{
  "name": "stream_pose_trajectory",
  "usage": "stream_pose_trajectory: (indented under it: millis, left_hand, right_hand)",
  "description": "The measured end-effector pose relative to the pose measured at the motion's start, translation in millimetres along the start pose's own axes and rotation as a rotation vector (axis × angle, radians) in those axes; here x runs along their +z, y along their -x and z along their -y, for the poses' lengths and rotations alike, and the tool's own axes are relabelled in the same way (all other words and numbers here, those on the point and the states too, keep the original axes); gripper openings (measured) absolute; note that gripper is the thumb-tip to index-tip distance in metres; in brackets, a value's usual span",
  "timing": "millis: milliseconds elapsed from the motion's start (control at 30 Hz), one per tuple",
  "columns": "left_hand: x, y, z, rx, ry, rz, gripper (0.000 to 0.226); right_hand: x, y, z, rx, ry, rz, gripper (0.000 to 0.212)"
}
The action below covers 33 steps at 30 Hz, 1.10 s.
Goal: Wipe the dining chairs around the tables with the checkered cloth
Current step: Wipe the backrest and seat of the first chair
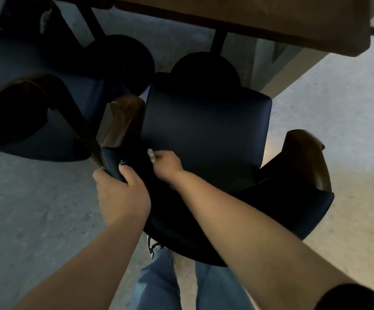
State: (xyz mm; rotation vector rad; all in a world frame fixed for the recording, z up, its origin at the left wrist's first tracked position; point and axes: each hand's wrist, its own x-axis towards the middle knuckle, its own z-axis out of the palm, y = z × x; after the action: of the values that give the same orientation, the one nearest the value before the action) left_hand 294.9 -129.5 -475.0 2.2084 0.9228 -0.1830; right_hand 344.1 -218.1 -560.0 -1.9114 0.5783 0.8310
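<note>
Pale, bunched cloth (151, 155), check pattern unreadable, is pinched in right hand (167, 164) at rear of dark chair seat (206, 128), presumably mid-wipe, while left hand (120, 191) curls around backrest edge (112, 163), likely steadying; table (248, 21) cropped above.

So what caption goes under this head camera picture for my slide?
Left hand grips the dark padded chair back while right hand presses a small bunched cloth near the seat.

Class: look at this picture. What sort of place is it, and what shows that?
Probably a dining room or restaurant: padded chairs are pushed under a wooden table on pedestal bases, over a bare floor.
</note>
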Motion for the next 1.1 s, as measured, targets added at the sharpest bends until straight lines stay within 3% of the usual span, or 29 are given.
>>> stream_pose_trajectory:
  millis: [100,200,333,433,533,633,800,900,1000,1100]
  left_hand:
    - [1.1,-0.3,-0.5,0.003,-0.002,-0.014,0.028]
    - [0.2,0.8,0.5,0.002,-0.004,-0.006,0.024]
    - [1.4,0.5,1.7,0.001,-0.003,-0.015,0.034]
    - [2.0,-0.6,2.0,-0.008,0.009,-0.015,0.036]
    - [1.7,-0.9,2.9,-0.011,0.018,0.0,0.037]
    - [1.3,-0.2,2.8,-0.014,0.036,0.005,0.036]
    - [0.4,1.3,1.6,0.0,0.043,0.003,0.033]
    - [0.3,0.5,1.7,-0.003,0.033,-0.003,0.034]
    - [0.8,0.0,2.3,-0.011,0.031,0.006,0.034]
    - [1.1,0.3,2.8,-0.008,0.033,0.01,0.036]
  right_hand:
    - [1.2,-5.8,-0.5,-0.052,0.143,0.082,0.038]
    - [-32.4,13.1,-42.6,-0.107,0.561,0.197,0.027]
    - [-119.0,42.9,-105.2,0.022,1.058,0.346,0.025]
    - [-189.2,37.4,-112.8,0.132,1.324,0.279,0.028]
    - [-224.2,30.8,-113.7,0.112,1.496,0.227,0.027]
    - [-196.0,40.2,-116.7,0.125,1.375,0.287,0.025]
    - [-104.4,51.1,-92.4,-0.167,0.762,0.168,0.045]
    - [-49.8,54.1,-62.1,-0.221,0.515,0.189,0.055]
    - [-33.8,57.4,-56.4,-0.172,0.487,0.224,0.062]
    - [-73.6,64.5,-78.1,-0.196,0.672,0.283,0.059]
